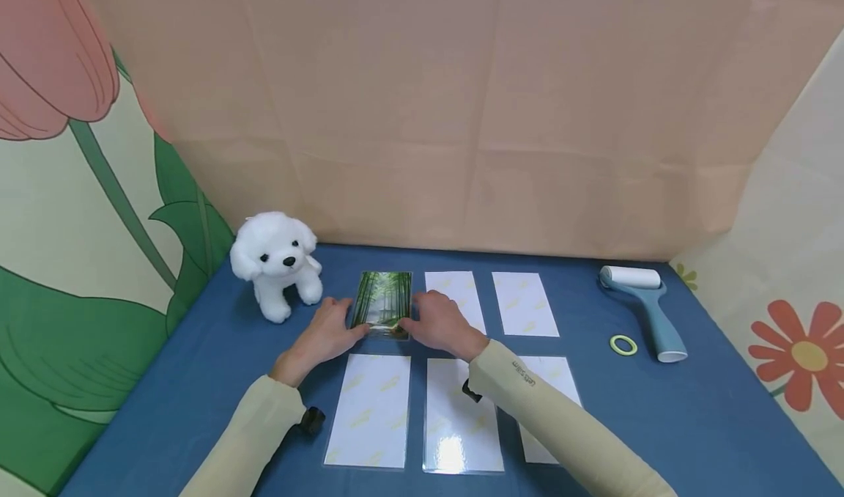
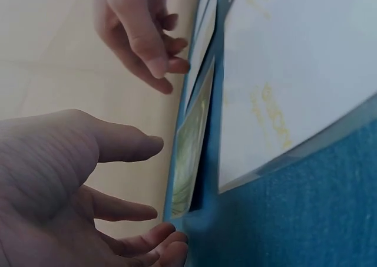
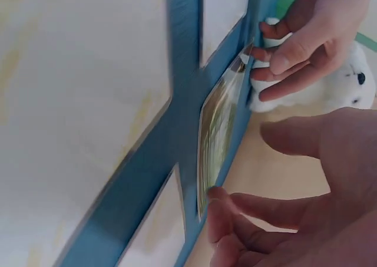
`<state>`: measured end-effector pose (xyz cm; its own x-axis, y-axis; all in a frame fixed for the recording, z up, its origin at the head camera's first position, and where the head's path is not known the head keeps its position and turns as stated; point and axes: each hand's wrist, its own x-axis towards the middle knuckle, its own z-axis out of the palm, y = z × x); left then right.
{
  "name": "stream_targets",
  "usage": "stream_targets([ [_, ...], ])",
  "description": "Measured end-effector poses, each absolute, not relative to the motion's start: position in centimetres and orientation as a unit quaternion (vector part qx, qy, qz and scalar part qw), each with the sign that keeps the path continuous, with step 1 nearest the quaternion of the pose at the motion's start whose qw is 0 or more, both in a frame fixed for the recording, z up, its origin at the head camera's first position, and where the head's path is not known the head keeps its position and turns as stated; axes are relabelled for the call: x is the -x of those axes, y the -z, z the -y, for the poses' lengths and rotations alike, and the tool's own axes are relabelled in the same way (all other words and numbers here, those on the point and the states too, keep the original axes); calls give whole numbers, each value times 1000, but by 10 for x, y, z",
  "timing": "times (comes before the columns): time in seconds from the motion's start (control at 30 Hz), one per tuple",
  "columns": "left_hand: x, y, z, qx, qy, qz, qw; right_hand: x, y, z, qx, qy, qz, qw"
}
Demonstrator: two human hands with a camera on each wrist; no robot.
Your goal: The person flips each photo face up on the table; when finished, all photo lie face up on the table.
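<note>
Forest card (image 1: 383, 297): glossy picture of tall green trees; leftmost in the rear row on the blue cloth (image 1: 191, 416), between the left hand (image 1: 332, 330) and the right hand (image 1: 447, 324). In my left wrist feed a dark shadow runs along its edge facing the front row; I cannot tell whether that edge is raised.
Left-hand fingers: spread wide, thumb well apart from the rest, fingertips at the card's left side; contact I cannot tell.
Right-hand fingers: thumb held wide of the index finger, the others bent; in my right wrist feed the index fingertip overlaps the card's end, the thumb stands off it. Touching or just beside, I cannot tell.
Rear sheets: one white sheet (image 1: 461, 297) just right of the card, another, the far-right sheet (image 1: 525, 304), beside that; faint yellow marks on both.
Front sheets: three larger white ones. I log the left front sheet (image 1: 368, 413), the middle front sheet (image 1: 461, 425) with a bright glare patch, and the right front sheet (image 1: 552, 370), partly covered by the right sleeve (image 1: 567, 427).
Plush dog (image 1: 278, 251): white, sitting upright at the rear left, near the left hand.
Roller (image 1: 649, 310): white roll, blue-grey handle, lying at the right.
Ring (image 1: 623, 345): yellow-green, flat, just left of the roller's handle.
Backdrop (image 1: 395, 108): creased tan sheet behind the cloth.
</note>
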<state>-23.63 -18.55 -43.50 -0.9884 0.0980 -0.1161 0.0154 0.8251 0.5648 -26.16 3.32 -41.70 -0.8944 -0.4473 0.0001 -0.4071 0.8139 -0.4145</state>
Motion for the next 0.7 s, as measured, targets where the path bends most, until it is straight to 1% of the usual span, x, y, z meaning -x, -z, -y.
stream_targets([
  [0.23, 229, 427, 179, -49, -300, -952, 38, 255, 413, -55, 242, 258, -936, -3],
  [0.43, 229, 420, 172, -95, -289, -952, 15, 255, 418, -72, 242, 264, -933, -35],
  [0.7, 231, 421, 154, -144, -254, -956, 4, 257, 429, -91, 287, 260, -919, -71],
])
